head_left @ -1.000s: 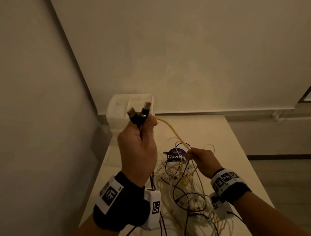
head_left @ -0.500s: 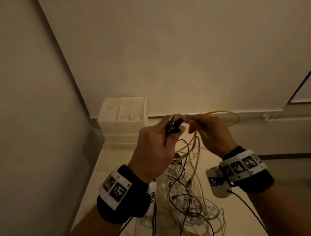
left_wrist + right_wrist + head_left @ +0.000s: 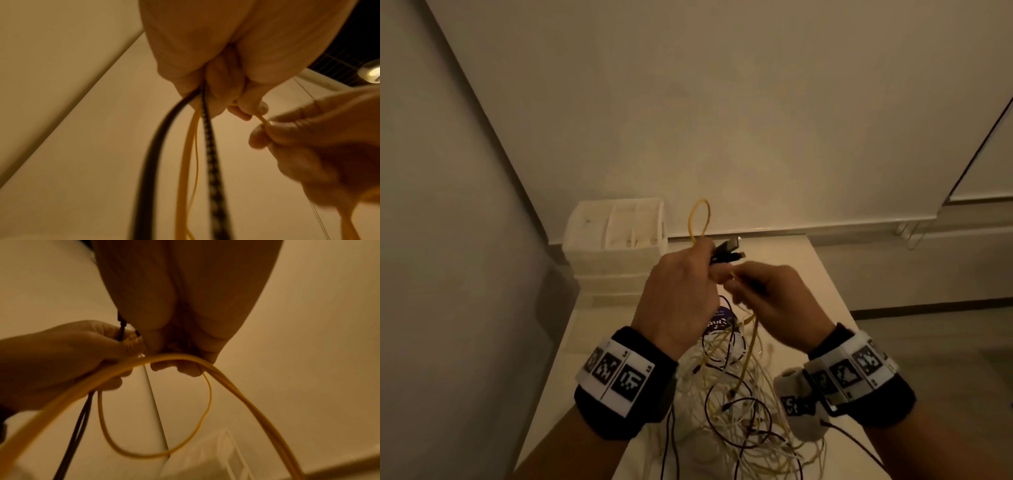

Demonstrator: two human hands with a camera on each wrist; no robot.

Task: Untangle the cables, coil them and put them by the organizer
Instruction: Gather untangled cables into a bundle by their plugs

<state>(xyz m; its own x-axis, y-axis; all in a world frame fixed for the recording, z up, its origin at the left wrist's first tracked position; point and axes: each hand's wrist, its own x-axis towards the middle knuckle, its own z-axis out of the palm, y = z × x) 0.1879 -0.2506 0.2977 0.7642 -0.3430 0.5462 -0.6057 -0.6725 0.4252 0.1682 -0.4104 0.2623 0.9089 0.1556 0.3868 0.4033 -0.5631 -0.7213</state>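
Both hands are raised above a tangled heap of white, yellow and black cables [image 3: 743, 404] on the white table [image 3: 822, 294]. My left hand [image 3: 681, 291] grips two black cable ends [image 3: 726, 251], whose plugs stick out to the right, together with a yellow cable [image 3: 698, 219] that loops up above the fist. In the left wrist view the black cables [image 3: 152, 154] and the yellow strands [image 3: 189, 151] hang down from the fist. My right hand [image 3: 767, 294] pinches the yellow cable [image 3: 265, 121] right beside the left fingers. The white organizer [image 3: 616, 240] stands at the table's far left corner.
A wall runs close along the table's left side and another behind it. A purple-labelled round object [image 3: 719, 322] lies under the cables below my hands. The table's right edge drops to the floor [image 3: 928, 325]. Cords from both wrist cameras trail over the near end of the table.
The yellow loop that arched to the right of my hands half a second ago now stands up above the left fist. Both hands have stayed raised and close together.
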